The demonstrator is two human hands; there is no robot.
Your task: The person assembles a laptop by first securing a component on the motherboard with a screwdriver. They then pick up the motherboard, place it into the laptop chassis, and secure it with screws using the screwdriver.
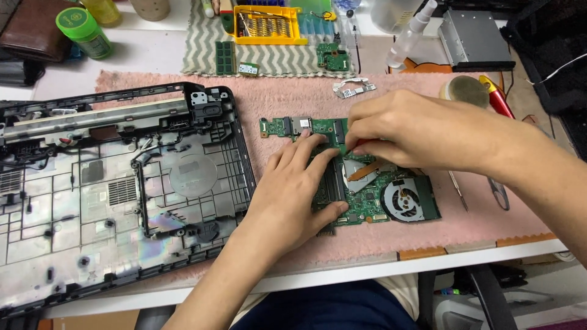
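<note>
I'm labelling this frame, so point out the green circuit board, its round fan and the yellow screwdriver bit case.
green circuit board (367, 197): head view, on the bare lower middle of the board.
round fan (403, 201): head view, on the fan's hub.
yellow screwdriver bit case (267, 25): head view, on the row of bits inside.

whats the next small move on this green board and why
Probably keep the left hand pressing the green circuit board flat on the pink mat while the right hand works its red-handled tool at the board's upper middle. The tool tip is hidden, so its exact spot is unclear.
</note>
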